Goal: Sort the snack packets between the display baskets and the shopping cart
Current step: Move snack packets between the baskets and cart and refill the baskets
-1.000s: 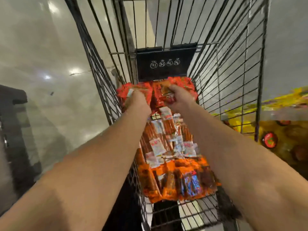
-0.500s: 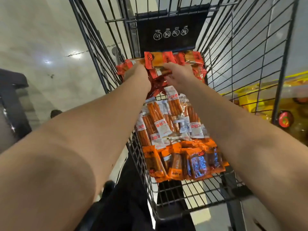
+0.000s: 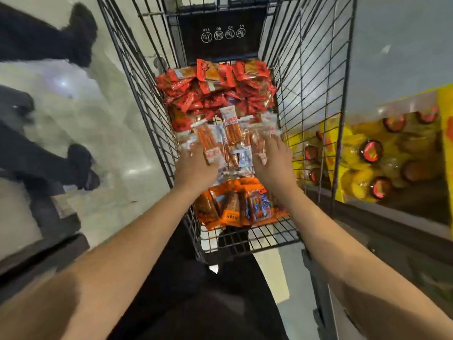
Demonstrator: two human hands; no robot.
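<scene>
Head view: three packet groups are already laid in the cart [image 3: 316, 99]. Clear stick packets [image 3: 229, 133], mid-cart, are touched by the left hand [image 3: 196, 165] and right hand [image 3: 272, 160]; fingers flat and spread, nothing gripped. Much sorting seems done.

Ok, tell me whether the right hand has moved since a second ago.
Yes. The right hand has pulled back from the red packets at the cart's far end, by the black sign panel, to the clear stick packets mid-cart.

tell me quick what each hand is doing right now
Left hand: open, fingers on the left edge of the clear stick packets, no closed grip.
Right hand: open, fingers spread on the right edge of the same pile.
</scene>
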